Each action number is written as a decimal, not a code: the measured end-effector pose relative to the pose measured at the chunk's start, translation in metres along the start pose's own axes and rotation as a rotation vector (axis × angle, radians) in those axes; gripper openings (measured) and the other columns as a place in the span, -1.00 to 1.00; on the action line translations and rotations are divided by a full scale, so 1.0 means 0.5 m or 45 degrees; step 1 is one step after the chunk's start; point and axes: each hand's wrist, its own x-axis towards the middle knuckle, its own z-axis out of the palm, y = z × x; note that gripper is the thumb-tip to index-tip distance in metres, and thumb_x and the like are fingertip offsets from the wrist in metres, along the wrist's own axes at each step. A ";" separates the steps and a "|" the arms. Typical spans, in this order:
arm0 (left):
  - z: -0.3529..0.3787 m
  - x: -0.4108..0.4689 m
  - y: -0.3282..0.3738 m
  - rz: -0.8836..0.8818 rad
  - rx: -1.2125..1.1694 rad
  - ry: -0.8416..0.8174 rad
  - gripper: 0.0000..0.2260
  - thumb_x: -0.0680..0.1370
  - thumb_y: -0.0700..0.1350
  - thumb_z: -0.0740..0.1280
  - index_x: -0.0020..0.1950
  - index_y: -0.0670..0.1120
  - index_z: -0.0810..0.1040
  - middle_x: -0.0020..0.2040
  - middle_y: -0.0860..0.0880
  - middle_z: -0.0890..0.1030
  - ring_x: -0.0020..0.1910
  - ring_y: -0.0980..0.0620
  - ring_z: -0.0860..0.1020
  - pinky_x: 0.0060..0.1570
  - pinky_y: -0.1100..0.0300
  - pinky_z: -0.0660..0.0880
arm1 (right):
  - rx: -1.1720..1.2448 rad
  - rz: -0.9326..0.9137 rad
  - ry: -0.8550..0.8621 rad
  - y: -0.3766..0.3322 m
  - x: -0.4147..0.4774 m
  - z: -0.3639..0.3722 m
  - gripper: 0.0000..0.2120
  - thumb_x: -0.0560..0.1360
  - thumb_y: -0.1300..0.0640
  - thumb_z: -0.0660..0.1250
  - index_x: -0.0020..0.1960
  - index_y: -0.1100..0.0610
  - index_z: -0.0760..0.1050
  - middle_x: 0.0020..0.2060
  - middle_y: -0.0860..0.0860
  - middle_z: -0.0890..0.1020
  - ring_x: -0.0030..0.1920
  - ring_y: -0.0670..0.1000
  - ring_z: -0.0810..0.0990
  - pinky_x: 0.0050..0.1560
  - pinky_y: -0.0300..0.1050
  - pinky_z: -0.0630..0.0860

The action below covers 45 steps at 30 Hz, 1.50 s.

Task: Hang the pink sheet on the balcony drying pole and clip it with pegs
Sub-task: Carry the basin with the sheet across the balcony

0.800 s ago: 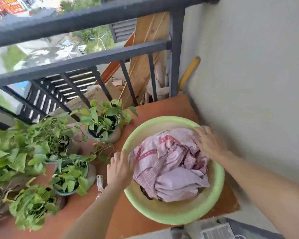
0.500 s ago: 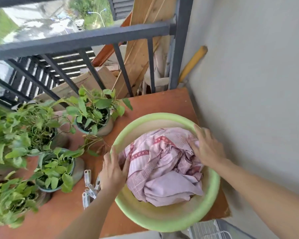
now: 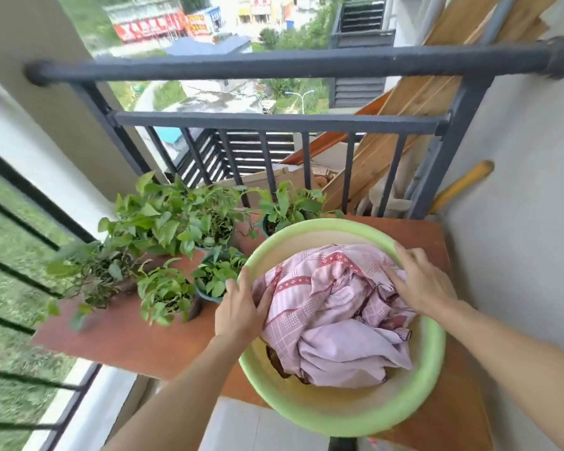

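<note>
The crumpled pink sheet (image 3: 331, 315) in a green basin (image 3: 345, 415) was grasped by both grips, left hand (image 3: 240, 305) and right hand (image 3: 420, 281); trailing folds could have snagged the potted plants (image 3: 176, 222) nearby

Both hands (image 3: 329, 301) forward, fingers curled

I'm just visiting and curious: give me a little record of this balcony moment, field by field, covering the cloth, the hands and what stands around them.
sheet: pink sheet, bunched up in the basin, not yet hung
basin: green basin on a reddish-brown table
left hand: left hand at the sheet's left edge, fingers tucked into the cloth
right hand: right hand resting on the sheet's right side
plants: potted plants left of the basin
rail: dark railing bar above, bare
pegs: none visible
</note>
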 end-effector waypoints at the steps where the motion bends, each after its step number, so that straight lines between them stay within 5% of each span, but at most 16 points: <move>1: -0.030 -0.017 -0.028 -0.037 -0.007 0.041 -0.37 0.52 0.34 0.06 0.48 0.02 0.09 0.14 -0.11 0.37 0.03 -0.19 0.55 -0.13 0.02 0.49 | -0.004 -0.047 0.011 -0.039 -0.001 -0.010 -0.42 0.57 -0.24 0.04 0.51 -0.02 0.10 0.28 0.06 0.36 0.13 0.21 0.52 -0.03 0.02 0.45; 10: -0.231 -0.279 -0.330 -0.470 -0.014 0.379 -0.37 0.52 0.33 0.07 0.49 0.04 0.10 0.18 -0.14 0.39 0.09 -0.20 0.54 -0.08 -0.01 0.49 | 0.003 -0.667 -0.027 -0.447 -0.066 -0.015 -0.36 0.54 -0.33 -0.02 0.53 -0.05 0.08 0.33 0.08 0.32 0.11 0.20 0.54 -0.13 -0.03 0.41; 15: -0.271 -0.461 -0.448 -0.858 0.027 0.465 -0.34 0.52 0.34 0.03 0.50 -0.01 0.10 0.24 -0.17 0.37 0.11 -0.20 0.53 -0.05 -0.01 0.50 | 0.051 -1.056 -0.150 -0.659 -0.125 0.038 -0.38 0.54 -0.29 0.05 0.53 -0.08 0.10 0.35 0.09 0.34 0.19 0.22 0.52 0.06 0.01 0.43; 21: -0.242 -0.655 -0.469 -1.278 0.018 0.565 -0.33 0.53 0.32 0.04 0.51 -0.03 0.07 0.25 -0.15 0.37 0.12 -0.20 0.52 -0.02 -0.03 0.50 | 0.039 -1.473 -0.331 -0.824 -0.208 0.115 -0.43 0.56 -0.18 0.16 0.51 -0.01 0.20 0.25 0.16 0.41 0.15 0.23 0.52 -0.03 -0.03 0.36; 25: -0.190 -0.778 -0.440 -1.567 -0.058 0.596 -0.37 0.53 0.30 0.10 0.50 0.02 0.07 0.18 -0.13 0.38 0.05 -0.21 0.55 -0.10 -0.01 0.51 | -0.072 -1.752 -0.460 -0.897 -0.284 0.175 -0.39 0.51 -0.28 0.12 0.50 -0.10 0.14 0.19 0.09 0.41 0.05 0.25 0.58 -0.13 -0.01 0.40; 32: -0.149 -1.035 -0.390 -2.027 -0.062 0.663 -0.35 0.53 0.28 0.11 0.51 -0.02 0.09 0.20 -0.15 0.38 0.05 -0.24 0.54 -0.08 -0.01 0.47 | -0.117 -2.167 -0.690 -1.003 -0.542 0.244 -0.39 0.52 -0.27 0.15 0.51 -0.11 0.12 0.26 0.12 0.40 0.15 0.26 0.54 0.05 0.09 0.46; 45: -0.158 -1.576 -0.424 -2.613 -0.021 0.910 -0.36 0.53 0.29 0.10 0.49 -0.02 0.12 0.17 -0.16 0.39 0.05 -0.27 0.54 -0.10 -0.02 0.46 | -0.106 -2.775 -0.792 -1.165 -1.234 0.332 -0.38 0.51 -0.31 0.11 0.48 -0.06 0.16 0.24 0.15 0.41 0.10 0.25 0.57 0.03 0.08 0.50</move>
